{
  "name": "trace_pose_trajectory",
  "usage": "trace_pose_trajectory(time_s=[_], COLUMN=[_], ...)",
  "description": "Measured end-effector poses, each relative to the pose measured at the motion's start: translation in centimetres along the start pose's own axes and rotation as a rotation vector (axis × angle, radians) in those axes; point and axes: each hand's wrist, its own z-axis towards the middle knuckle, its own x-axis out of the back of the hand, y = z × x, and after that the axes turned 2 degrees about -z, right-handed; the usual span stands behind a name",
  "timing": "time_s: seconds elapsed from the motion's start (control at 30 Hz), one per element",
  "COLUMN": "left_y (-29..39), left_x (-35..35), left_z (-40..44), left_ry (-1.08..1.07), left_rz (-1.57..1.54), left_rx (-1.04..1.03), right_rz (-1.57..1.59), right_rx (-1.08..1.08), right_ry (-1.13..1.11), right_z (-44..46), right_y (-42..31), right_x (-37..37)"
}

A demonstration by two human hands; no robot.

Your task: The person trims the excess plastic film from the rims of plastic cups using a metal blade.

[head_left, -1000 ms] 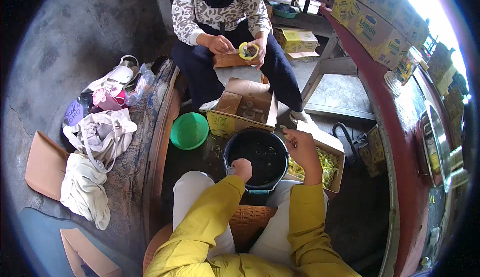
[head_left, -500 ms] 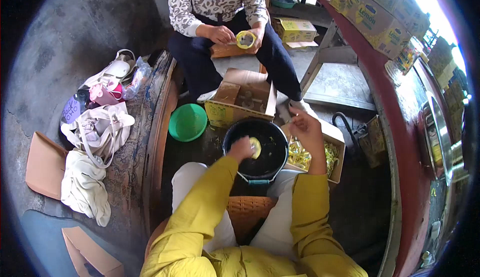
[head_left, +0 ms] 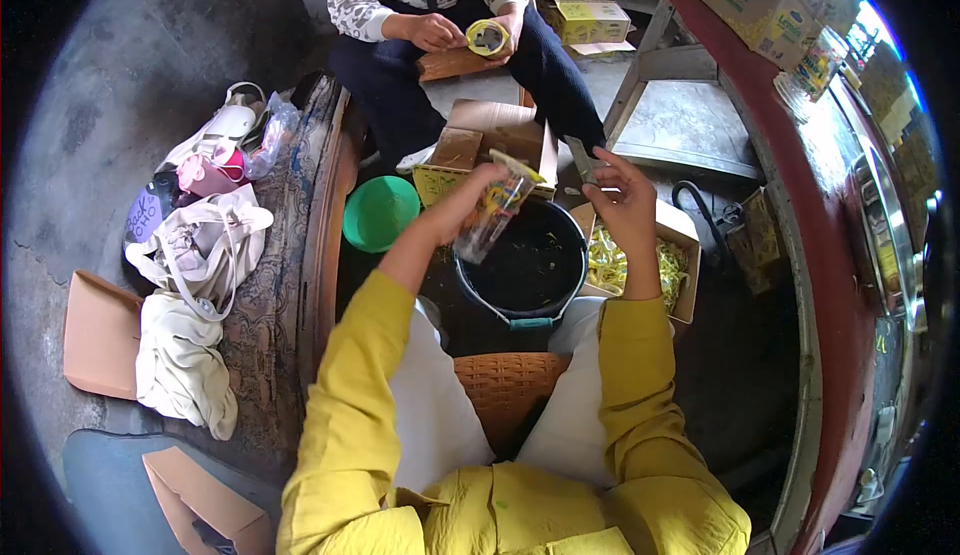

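My left hand [head_left: 466,201] is wrapped round a clear plastic cup [head_left: 494,217] with a yellow rim and printed sides, tilted above the left part of the black bucket [head_left: 522,262]. Between the fingers of my right hand [head_left: 624,195] is a small flat blade-like tool [head_left: 580,161], raised above the bucket's right side. Below that hand stands a carton of yellow strips [head_left: 674,273]. An open cardboard box [head_left: 436,186] sits just beyond the bucket, and a green basin [head_left: 381,214] is to its left.
A person [head_left: 431,5] sits opposite, holding another yellow-rimmed cup [head_left: 486,39]. Bags [head_left: 201,246] and a pale cloth [head_left: 180,360] lie on the left bench. A red-edged table [head_left: 765,145] with stacked cartons [head_left: 752,5] runs along the right.
My left hand has risen from inside the bucket, now with the printed cup in it. My right hand has turned, showing the flat tool more clearly. The view has shifted slightly.
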Motion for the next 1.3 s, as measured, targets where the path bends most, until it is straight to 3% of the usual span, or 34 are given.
trace_pose_trajectory(time_s=[0.13, 0.27, 0.37, 0.47, 0.67, 0.97, 1.3], left_y=[-3.2, -8.0, -6.5, -7.9, -4.9, -4.5, -3.9], left_x=[-2.4, -1.0, -1.0, 0.0, -1.6, -0.3, -1.1], left_z=[-3.1, -1.3, -1.7, -0.4, -2.1, -2.8, -2.9], left_ry=[0.211, 0.197, 0.172, 0.241, 0.263, 0.275, 0.520], left_rz=[-0.007, -0.120, 0.102, 0.123, 0.414, 0.507, 0.835], left_rx=[-0.246, -0.237, -0.296, -0.415, -0.694, -0.657, -0.829], right_rz=[-0.032, -0.116, -0.159, -0.212, -0.338, -0.413, -0.514], right_rx=[0.058, 0.147, 0.150, 0.139, 0.437, 0.572, 0.623], right_ry=[-0.005, 0.003, 0.022, 0.003, 0.042, -0.006, -0.034], right_z=[-0.2, -0.7, -0.9, -0.9, -0.5, -0.6, -1.0], right_y=[-0.2, -1.0, -0.6, -1.0, -2.0, -2.1, -1.8], right_x=[-1.2, -1.6, -2.1, -2.4, -3.1, -3.5, -3.7])
